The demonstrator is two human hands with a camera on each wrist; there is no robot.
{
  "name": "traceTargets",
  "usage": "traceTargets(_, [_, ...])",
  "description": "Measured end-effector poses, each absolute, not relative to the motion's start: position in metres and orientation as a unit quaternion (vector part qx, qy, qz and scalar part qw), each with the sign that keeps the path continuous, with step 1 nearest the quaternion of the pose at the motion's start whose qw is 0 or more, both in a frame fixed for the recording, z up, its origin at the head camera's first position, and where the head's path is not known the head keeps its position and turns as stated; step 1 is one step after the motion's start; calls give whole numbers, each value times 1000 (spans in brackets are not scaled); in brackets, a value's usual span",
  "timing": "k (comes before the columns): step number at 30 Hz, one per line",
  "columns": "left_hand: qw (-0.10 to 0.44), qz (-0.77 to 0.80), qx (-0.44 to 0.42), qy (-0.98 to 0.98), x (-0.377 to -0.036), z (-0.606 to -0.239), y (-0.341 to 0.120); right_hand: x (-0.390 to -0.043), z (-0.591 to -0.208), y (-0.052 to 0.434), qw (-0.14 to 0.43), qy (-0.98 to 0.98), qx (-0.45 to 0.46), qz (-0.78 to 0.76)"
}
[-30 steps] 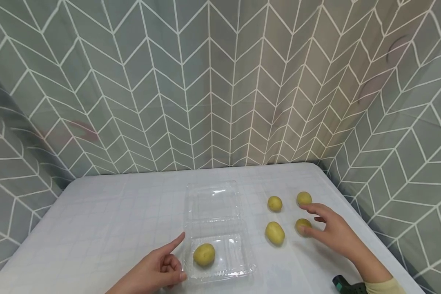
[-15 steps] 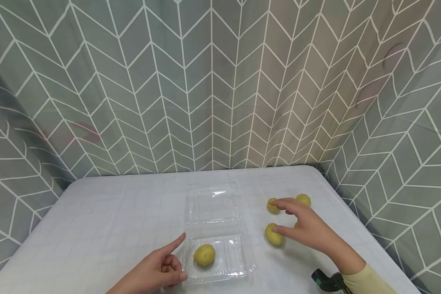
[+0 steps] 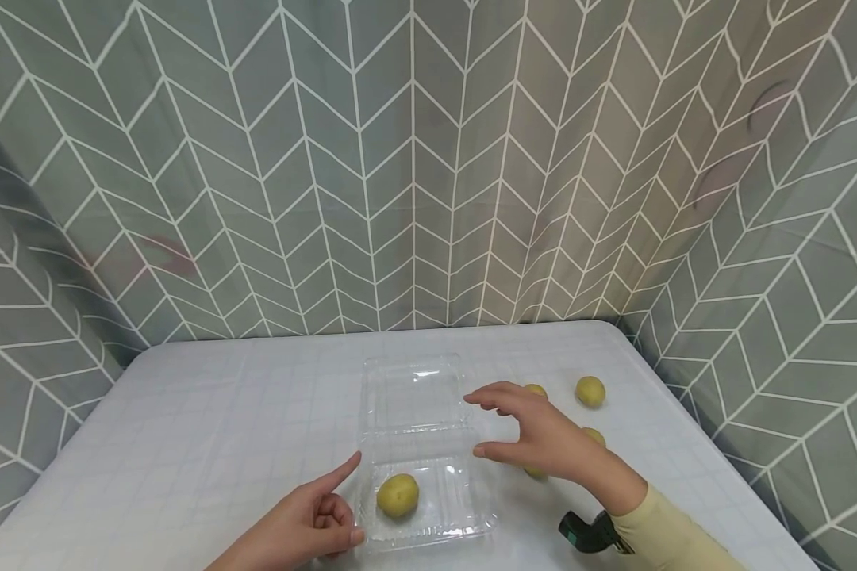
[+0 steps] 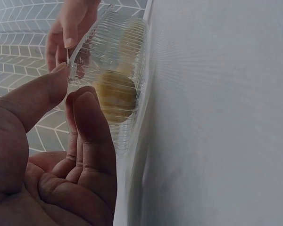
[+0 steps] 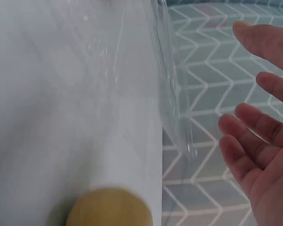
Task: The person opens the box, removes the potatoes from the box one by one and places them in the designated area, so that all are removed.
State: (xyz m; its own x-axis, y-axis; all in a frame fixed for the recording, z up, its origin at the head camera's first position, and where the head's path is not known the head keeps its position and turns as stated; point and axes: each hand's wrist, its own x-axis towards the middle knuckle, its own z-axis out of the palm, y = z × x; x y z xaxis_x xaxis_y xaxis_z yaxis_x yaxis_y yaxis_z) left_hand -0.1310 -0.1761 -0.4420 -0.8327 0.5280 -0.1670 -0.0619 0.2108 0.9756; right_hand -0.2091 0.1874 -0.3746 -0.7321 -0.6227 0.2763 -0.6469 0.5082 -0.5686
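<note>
A clear plastic clamshell container (image 3: 464,507) lies open in the middle of the white table (image 3: 221,428), its lid (image 3: 414,392) folded back. One yellow potato (image 3: 397,495) sits in its base, also seen through the wall as potato (image 4: 114,94). My left hand (image 3: 307,527) rests at the container's front left corner, thumb (image 4: 37,99) and index finger touching the rim. My right hand (image 3: 521,432) hovers open and empty over the container's right edge, fingers (image 5: 259,141) spread. Under and behind it lie several loose potatoes: one potato (image 3: 590,391) in full view, the others partly hidden.
A grey curtain with a white chevron pattern (image 3: 414,174) closes in the table at the back and both sides. A black wrist device (image 3: 589,533) sits on my right forearm. One potato (image 5: 108,207) lies close under the right wrist camera. The table's left half (image 3: 207,444) holds no objects.
My right hand has moved left, from the loose potatoes to the container's right edge, holding nothing. The potatoes stay on the table. My left hand has not moved.
</note>
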Motion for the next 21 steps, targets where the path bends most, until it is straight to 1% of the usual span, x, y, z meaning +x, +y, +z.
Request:
traceTargets(10, [237, 611, 168, 737, -131, -442, -175, -212, -379, 149, -36, -841, 414, 346])
traceTargets(21, [238, 615, 163, 734, -131, -442, -175, -212, -392, 122, -53, -816, 461, 345])
